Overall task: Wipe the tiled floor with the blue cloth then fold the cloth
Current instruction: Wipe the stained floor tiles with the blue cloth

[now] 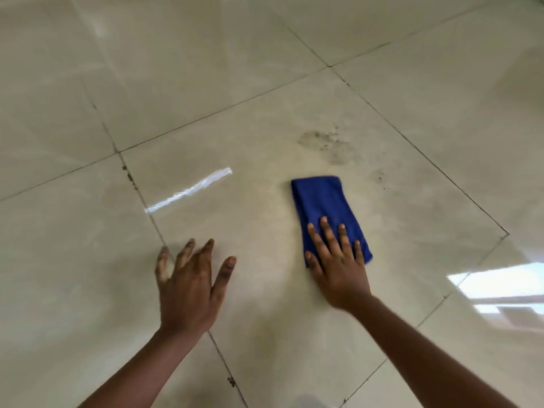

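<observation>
A blue cloth (323, 204), folded into a long strip, lies flat on the glossy beige tiled floor (235, 113). My right hand (338, 266) presses flat on the cloth's near end, fingers spread over it. My left hand (191, 284) hovers or rests on the bare tile to the left of the cloth, fingers spread, holding nothing. A patch of dark dirt (326, 144) marks the tile just beyond the cloth's far end, with a smaller speck patch (379, 176) to its right.
Dark grout lines (129, 175) cross the floor, with grime spots along the one left of my left hand. Bright window reflections (500, 287) shine on the tile at the right.
</observation>
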